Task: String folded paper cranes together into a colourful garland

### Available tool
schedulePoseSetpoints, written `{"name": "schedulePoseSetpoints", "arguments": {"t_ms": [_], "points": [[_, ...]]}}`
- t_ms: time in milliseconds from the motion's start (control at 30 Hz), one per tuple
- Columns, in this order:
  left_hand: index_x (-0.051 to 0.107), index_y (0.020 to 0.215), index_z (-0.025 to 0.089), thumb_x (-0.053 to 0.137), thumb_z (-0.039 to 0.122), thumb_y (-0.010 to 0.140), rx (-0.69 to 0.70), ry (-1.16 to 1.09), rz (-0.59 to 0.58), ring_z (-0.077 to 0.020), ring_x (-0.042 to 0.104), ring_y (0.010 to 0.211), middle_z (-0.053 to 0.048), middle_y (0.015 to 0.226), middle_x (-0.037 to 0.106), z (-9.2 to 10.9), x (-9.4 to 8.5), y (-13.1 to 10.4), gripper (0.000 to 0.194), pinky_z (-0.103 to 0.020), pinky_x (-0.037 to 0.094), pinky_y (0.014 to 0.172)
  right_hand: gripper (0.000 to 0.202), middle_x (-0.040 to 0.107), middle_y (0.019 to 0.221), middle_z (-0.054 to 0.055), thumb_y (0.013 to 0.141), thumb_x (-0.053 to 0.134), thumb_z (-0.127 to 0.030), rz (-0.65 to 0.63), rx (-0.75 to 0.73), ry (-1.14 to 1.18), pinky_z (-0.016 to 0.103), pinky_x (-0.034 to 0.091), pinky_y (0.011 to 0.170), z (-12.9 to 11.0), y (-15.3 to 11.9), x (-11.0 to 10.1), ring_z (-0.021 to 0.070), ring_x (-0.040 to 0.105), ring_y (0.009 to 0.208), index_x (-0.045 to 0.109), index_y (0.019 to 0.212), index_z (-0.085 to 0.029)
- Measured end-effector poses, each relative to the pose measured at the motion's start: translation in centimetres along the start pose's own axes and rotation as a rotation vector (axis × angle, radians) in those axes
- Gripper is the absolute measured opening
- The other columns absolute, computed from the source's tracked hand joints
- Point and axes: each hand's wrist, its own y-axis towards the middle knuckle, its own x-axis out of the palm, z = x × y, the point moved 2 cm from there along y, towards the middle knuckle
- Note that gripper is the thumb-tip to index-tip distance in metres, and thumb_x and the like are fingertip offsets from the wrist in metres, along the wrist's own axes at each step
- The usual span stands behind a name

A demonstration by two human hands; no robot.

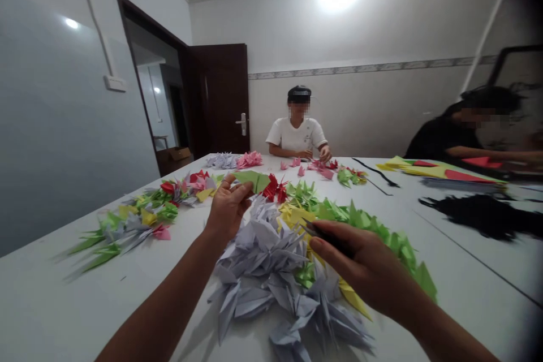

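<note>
My left hand (pixel 229 206) is closed, pinching a folded green paper piece (pixel 259 182) above the table. Low over the heap, my right hand (pixel 360 260) is wrapped around a slim dark tool with a pointed tip (pixel 313 227); its exact kind is hard to make out. Between and below my hands lies a heap of pale lilac folded paper pieces (pixel 271 237). Yellow folded pieces (pixel 296 215) show beside it, partly behind the right hand. Bright green folded pieces (pixel 356 215) form a band along the heap's far right side, and red ones (pixel 275 188) sit behind it.
A mixed-colour strand of folded paper (pixel 148 212) stretches along the left of the white table (pixel 51 294). Across sits a person in white (pixel 297 136) handling pink pieces. At right are paper sheets (pixel 449 172), a black stringy bundle (pixel 479 215) and a person in black (pixel 441 130).
</note>
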Motion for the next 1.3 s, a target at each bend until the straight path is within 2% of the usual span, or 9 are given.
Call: {"name": "schedulePoseSetpoints", "arguments": {"t_ms": [100, 200, 467, 633, 900, 1000, 1100, 1200, 1300], "points": [[0.056, 0.077, 0.018, 0.082, 0.030, 0.054, -0.054, -0.154, -0.087, -0.0057, 0.056, 0.055, 0.006, 0.066, 0.059, 0.7, 3.4, -2.9, 0.037, -0.014, 0.043, 0.049, 0.029, 0.073, 0.092, 0.008, 0.089, 0.052, -0.036, 0.037, 0.000, 0.015, 0.028, 0.054, 0.062, -0.3, 0.0, 0.0, 0.0199, 0.068, 0.075, 0.071, 0.095, -0.016], [0.061, 0.072, 0.016, 0.084, 0.025, 0.055, -0.089, -0.240, -0.145, -0.0051, 0.055, 0.054, 0.005, 0.063, 0.061, 0.7, 4.6, -4.6, 0.029, -0.014, 0.045, 0.049, 0.028, 0.073, 0.090, 0.008, 0.089, 0.052, -0.036, 0.078, 0.000, 0.021, 0.030, 0.054, 0.063, -0.3, 0.0, 0.0, 0.0199, 0.067, 0.074, 0.071, 0.096, -0.016], [0.069, 0.072, 0.016, 0.086, 0.025, 0.057, -0.158, -0.247, -0.243, -0.0073, 0.057, 0.058, 0.002, 0.066, 0.066, -1.0, 4.5, -5.0, 0.025, -0.016, 0.049, 0.051, 0.023, 0.072, 0.084, 0.007, 0.089, 0.054, -0.032, 0.087, -0.005, 0.005, 0.028, 0.053, 0.061, 0.3, 0.3, 0.2, 0.0194, 0.067, 0.072, 0.071, 0.090, -0.016], [0.069, 0.074, 0.016, 0.084, 0.021, 0.061, -0.184, -0.264, -0.312, -0.0067, 0.060, 0.060, 0.002, 0.070, 0.069, -2.0, 4.5, -5.1, 0.021, -0.015, 0.050, 0.054, 0.021, 0.074, 0.088, 0.006, 0.089, 0.053, -0.028, 0.128, -0.090, -0.068, 0.025, 0.051, 0.055, 1.0, 0.5, 0.3, 0.0187, 0.068, 0.071, 0.071, 0.084, -0.017], [0.062, 0.069, 0.015, 0.077, 0.017, 0.067, -0.065, -0.145, -0.325, -0.0065, 0.058, 0.054, 0.003, 0.060, 0.065, -1.6, 4.4, -5.2, 0.015, -0.014, 0.047, 0.049, 0.024, 0.074, 0.089, 0.007, 0.091, 0.051, -0.027, 0.126, -0.154, -0.171, 0.024, 0.052, 0.054, 1.2, 0.7, 0.3, 0.0183, 0.069, 0.071, 0.071, 0.086, -0.015], [0.060, 0.070, 0.015, 0.071, 0.018, 0.074, 0.106, 0.004, -0.277, -0.0086, 0.060, 0.058, 0.001, 0.064, 0.064, -1.4, 4.0, -5.1, 0.011, -0.018, 0.050, 0.053, 0.022, 0.074, 0.086, 0.005, 0.091, 0.052, -0.026, 0.125, -0.166, -0.187, 0.023, 0.052, 0.055, 1.3, 0.7, 0.1, 0.0164, 0.069, 0.068, 0.071, 0.088, -0.015], [0.062, 0.073, 0.015, 0.066, 0.010, 0.077, 0.573, 0.274, -0.243, -0.0084, 0.059, 0.065, 0.000, 0.070, 0.062, -0.8, 3.5, -5.2, 0.008, -0.020, 0.051, 0.062, 0.021, 0.073, 0.080, 0.002, 0.091, 0.053, -0.025, 0.180, -0.169, -0.196, 0.021, 0.051, 0.054, 1.2, 0.5, -0.4, 0.0134, 0.067, 0.062, 0.071, 0.090, -0.016], [0.065, 0.086, 0.013, 0.065, 0.002, 0.075, 0.998, 0.488, -0.299, -0.0109, 0.061, 0.078, -0.004, 0.083, 0.062, -0.5, 3.2, -5.5, 0.016, -0.022, 0.052, 0.071, 0.018, 0.073, 0.078, 0.000, 0.090, 0.054, -0.025, 0.193, -0.170, -0.189, 0.018, 0.050, 0.053, 0.8, 0.3, -1.0, 0.0108, 0.065, 0.059, 0.071, 0.093, -0.017], [0.063, 0.093, 0.013, 0.062, 0.001, 0.077, 1.136, 0.583, -0.351, -0.0133, 0.060, 0.087, -0.007, 0.093, 0.060, -0.6, 2.9, -5.8, 0.020, -0.024, 0.053, 0.074, 0.015, 0.072, 0.083, -0.001, 0.090, 0.056, -0.023, 0.166, -0.196, -0.182, 0.016, 0.051, 0.060, 0.0, -0.1, -1.4, 0.0102, 0.066, 0.066, 0.069, 0.096, -0.019]]}}
